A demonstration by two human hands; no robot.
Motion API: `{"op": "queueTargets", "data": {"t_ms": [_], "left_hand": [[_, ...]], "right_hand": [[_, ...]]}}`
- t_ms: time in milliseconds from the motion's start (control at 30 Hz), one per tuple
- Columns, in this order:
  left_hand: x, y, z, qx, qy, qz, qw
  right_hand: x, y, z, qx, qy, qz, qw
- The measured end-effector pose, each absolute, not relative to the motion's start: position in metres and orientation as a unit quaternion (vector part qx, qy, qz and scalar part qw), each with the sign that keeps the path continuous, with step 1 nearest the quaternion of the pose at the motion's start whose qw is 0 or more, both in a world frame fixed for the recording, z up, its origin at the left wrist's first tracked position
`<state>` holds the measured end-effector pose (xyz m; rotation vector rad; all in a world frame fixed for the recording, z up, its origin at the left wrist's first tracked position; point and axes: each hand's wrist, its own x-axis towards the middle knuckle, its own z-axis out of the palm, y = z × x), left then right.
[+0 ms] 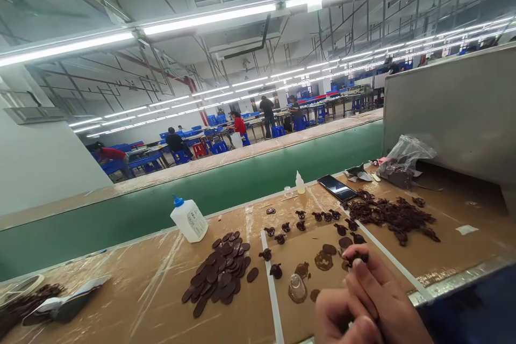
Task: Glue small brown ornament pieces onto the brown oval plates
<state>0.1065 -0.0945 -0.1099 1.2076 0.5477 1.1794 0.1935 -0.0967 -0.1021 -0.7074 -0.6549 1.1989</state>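
Observation:
At the lower right, my right hand pinches a small dark brown piece between thumb and fingertips. Close against it, my left hand has its fingers curled shut; what they hold, if anything, is hidden. Around my hands lie flat brown ovals and wet-looking glue patches. A small clear cup sits to the left. Several small brown figure-like pieces stand in an arc beyond. Further left is a heap of brown oval discs; a tangled pile of brown parts lies right.
A white bottle with a blue cap, a small dropper bottle and a phone line the far side. A clear plastic bag lies by the grey panel. Beyond the green belt, people work at distant tables.

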Motion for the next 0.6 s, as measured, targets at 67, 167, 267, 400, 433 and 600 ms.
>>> {"op": "queueTargets", "data": {"t_ms": [67,167,267,400,433,600], "left_hand": [[0.098,-0.091,-0.098,0.515,0.215,0.532,0.636],[0.067,-0.079,-0.083,0.487,0.226,0.610,0.583],[0.027,-0.072,-0.073,0.468,0.235,0.689,0.501],[-0.014,-0.078,-0.066,0.474,0.253,0.736,0.411],[-0.020,-0.081,-0.065,0.481,0.262,0.738,0.393],[-0.014,-0.066,-0.058,0.612,0.359,0.611,0.350]], "right_hand": [[0.209,-0.095,-0.106,-0.318,-0.295,0.503,0.748],[0.249,-0.091,-0.113,-0.322,-0.263,0.411,0.811],[0.292,-0.091,-0.118,-0.322,-0.249,0.343,0.847],[0.318,-0.098,-0.127,-0.340,-0.258,0.334,0.840],[0.319,-0.099,-0.131,-0.348,-0.260,0.333,0.837],[0.310,-0.096,-0.148,-0.400,-0.271,0.336,0.809]]}}
